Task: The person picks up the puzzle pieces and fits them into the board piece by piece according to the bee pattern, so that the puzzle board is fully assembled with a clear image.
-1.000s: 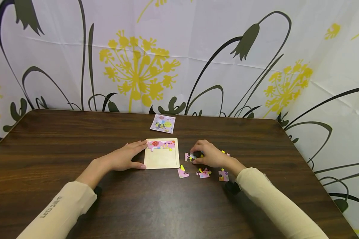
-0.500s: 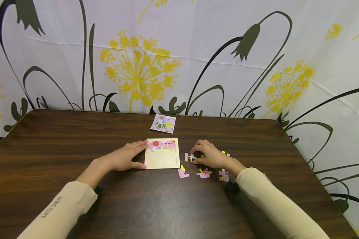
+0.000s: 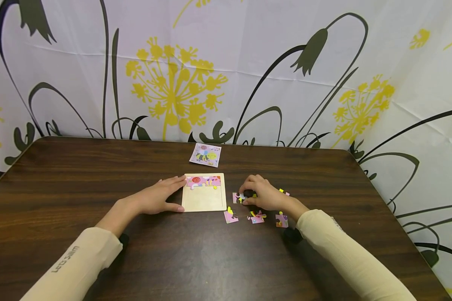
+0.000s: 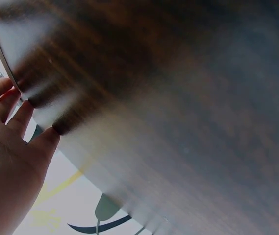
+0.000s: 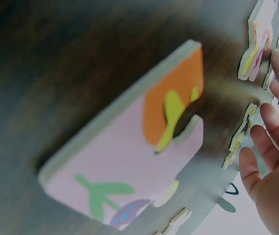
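Observation:
In the head view a square wooden puzzle tray [image 3: 204, 200] lies on the table, its top row filled with pink puzzle pieces [image 3: 207, 181]. My left hand [image 3: 154, 196] rests at the tray's left edge, fingers straight, fingertips on the upper left corner and thumb at the lower left. My right hand [image 3: 265, 194] pinches a pink, white and black puzzle piece [image 3: 236, 198] between thumb and forefinger, right of the tray. Under its palm a black and yellow piece partly shows. In the right wrist view, a corner piece [image 5: 124, 147] with orange and green prints lies close to the camera.
Loose puzzle pieces lie nearer the front: one with a yellow knob [image 3: 231, 215], one with a yellow arc [image 3: 256, 217] and one pink [image 3: 281, 220]. Another piece [image 3: 284, 192] sits behind the right wrist. A bee picture card [image 3: 205, 155] lies behind the tray, before a flowered curtain [image 3: 248, 83].

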The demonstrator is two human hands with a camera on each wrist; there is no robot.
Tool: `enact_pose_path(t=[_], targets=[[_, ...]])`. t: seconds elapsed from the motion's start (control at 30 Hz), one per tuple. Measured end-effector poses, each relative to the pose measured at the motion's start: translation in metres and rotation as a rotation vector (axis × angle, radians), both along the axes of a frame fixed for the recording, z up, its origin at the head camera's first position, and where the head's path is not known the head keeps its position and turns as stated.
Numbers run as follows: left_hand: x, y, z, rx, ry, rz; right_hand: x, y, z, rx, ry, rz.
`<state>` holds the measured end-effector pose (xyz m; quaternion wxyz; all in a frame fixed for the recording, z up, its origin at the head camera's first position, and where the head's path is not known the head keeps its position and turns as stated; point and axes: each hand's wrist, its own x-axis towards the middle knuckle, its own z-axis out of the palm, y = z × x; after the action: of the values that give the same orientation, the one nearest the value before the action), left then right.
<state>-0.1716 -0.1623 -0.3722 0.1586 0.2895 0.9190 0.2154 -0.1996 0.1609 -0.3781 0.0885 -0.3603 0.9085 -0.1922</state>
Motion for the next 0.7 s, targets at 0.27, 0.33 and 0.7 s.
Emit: enact_pose_path(t=[0.27, 0.33, 0.7], targets=[[-0.0017, -0.0007, -0.0026, 0.001, 0.004, -0.001, -0.0009, 0.0001, -0.001, -0.006, 0.015, 0.015], [-0.0022, -0.0009, -0.0034, 0.0, 0.001, 0.002, -0.0011, 0.0003, -0.0006, -0.009, 0.021, 0.023], [-0.0017, -0.0006, -0.0021, -0.001, -0.004, -0.006, -0.0022, 0.0006, -0.0001, -0.02, 0.027, 0.045]])
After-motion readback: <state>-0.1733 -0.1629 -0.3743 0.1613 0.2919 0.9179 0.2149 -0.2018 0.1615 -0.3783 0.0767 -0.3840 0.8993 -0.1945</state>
